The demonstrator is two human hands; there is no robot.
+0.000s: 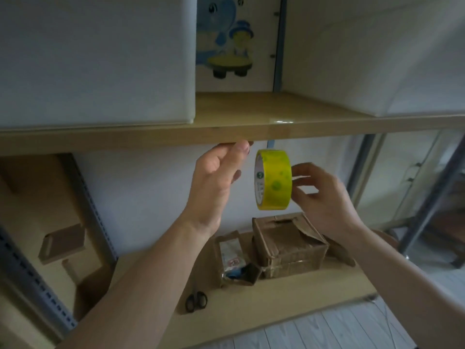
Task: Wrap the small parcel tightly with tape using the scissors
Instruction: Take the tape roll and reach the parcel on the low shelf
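A yellow roll of tape (274,180) is held up in the air on its edge, and my right hand (324,200) grips it from the right side. My left hand (216,182) is raised just left of the roll, fingers relaxed and apart from it, holding nothing. Below on the wooden shelf (289,298) sits a worn brown cardboard parcel (289,245). A smaller flat parcel (232,258) with a label lies to its left. Black-handled scissors (196,301) lie near the shelf's front edge.
An upper wooden shelf (226,133) runs across just above my hands, with white boxes (95,59) on it. A large cardboard box (50,222) stands at the left beside a perforated metal upright (32,280). Pale floorboards (339,328) show below the shelf.
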